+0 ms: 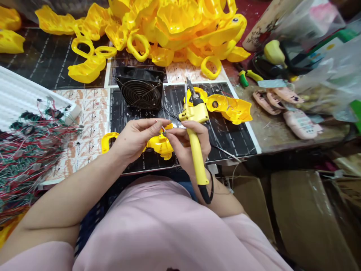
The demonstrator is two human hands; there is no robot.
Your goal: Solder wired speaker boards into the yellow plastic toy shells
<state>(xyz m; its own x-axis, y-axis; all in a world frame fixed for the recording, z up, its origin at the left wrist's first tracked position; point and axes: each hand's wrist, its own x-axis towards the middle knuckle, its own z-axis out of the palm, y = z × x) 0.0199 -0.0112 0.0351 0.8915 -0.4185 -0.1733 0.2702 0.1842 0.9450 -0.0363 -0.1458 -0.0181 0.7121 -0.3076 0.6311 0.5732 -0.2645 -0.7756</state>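
My right hand (187, 146) has a yellow soldering gun (195, 150) resting in it between thumb and fingers, its metal tip pointing away from me. The thumb and fingertip of that hand also pinch something tiny and dark. Close beside it, my left hand (138, 137) is closed in a pinch on a thin wire (163, 128). Under both hands lies a yellow plastic shell (160, 146), partly hidden by the fingers. Beyond the gun another yellow shell half (229, 108) lies open side up, with a round dark part in it.
A black fan (139, 90) stands behind my hands. Yellow shells (177, 26) are heaped at the back. To the left, wired circuit parts (31, 150) pile up by a white foam tray (34, 94). Pink shells (300, 122) and cutters (248, 77) lie right; cardboard boxes (304, 210) stand below.
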